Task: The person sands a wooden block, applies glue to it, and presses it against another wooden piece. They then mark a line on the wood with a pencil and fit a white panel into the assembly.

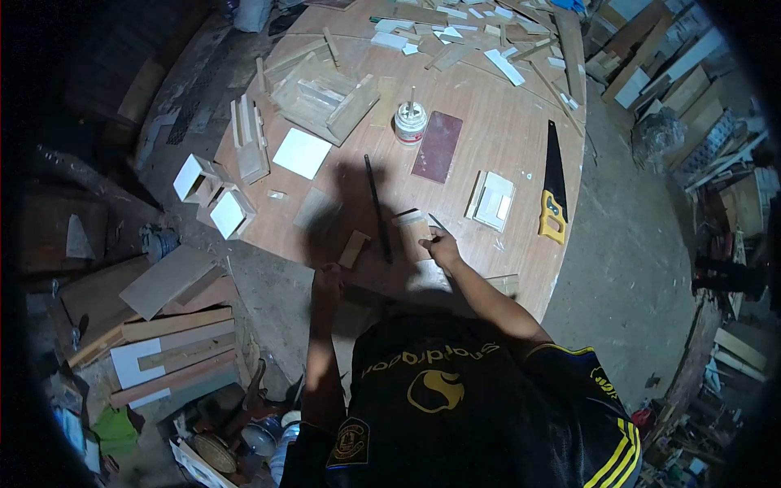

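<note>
My right hand (443, 248) is closed around a slim, dark pencil-like stick (438, 221), its tip pointing away from me. The fingers also reach the edge of a small wooden board (412, 237) with a dark far end. My left hand (329, 279) is in shadow at the table's near edge; its fingers are too dark to make out. Just right of it lies a small wooden block (353, 249). Between the block and the board, a long black rod (377, 207) lies on the table.
On the round table (504, 106) stand a glue jar (411, 122), a wooden frame assembly (325, 93) and a reddish sanding sheet (438, 146). A yellow-handled handsaw (553, 187) lies near the right edge. Wood offcuts (455, 32) cover the far side. Stacked boards (175, 325) fill the floor at left.
</note>
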